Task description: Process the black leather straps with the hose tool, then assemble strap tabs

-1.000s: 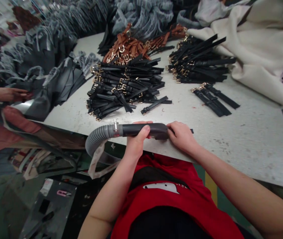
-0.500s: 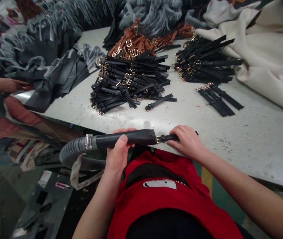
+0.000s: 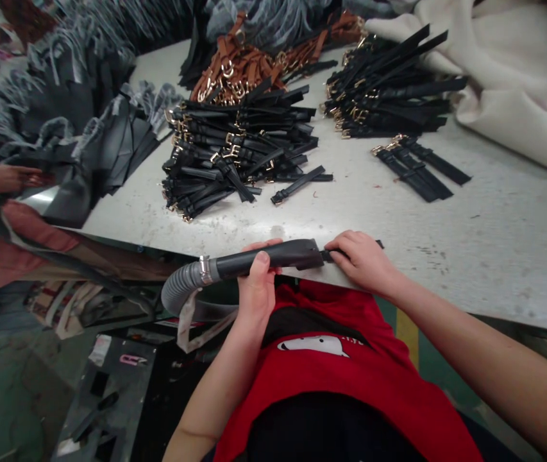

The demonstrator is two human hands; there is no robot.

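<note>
My left hand [image 3: 258,276] is wrapped round a black hose nozzle [image 3: 287,254], which joins a grey ribbed hose [image 3: 179,285] at a metal clamp. At the table's front edge, my right hand [image 3: 360,256] presses over a black buckle strap [image 3: 327,255]. The nozzle's mouth covers the strap's buckle end; a short tip shows past my right hand. Beyond my hands lies a heap of black buckle straps [image 3: 239,154], with a single loose strap [image 3: 298,185] in front of it.
Several black straps [image 3: 417,168] lie at right, below another strap pile [image 3: 388,96]. Brown straps [image 3: 235,67] sit behind. Cream fabric [image 3: 508,109] covers the back right. Black pieces with grey wrapped handles [image 3: 119,141] fill the left, beside another person's hand [image 3: 4,179].
My left hand has moved the nozzle to the right, over the strap's buckle end, which showed before. My right hand keeps its hold on the strap. The view has shifted slightly.
</note>
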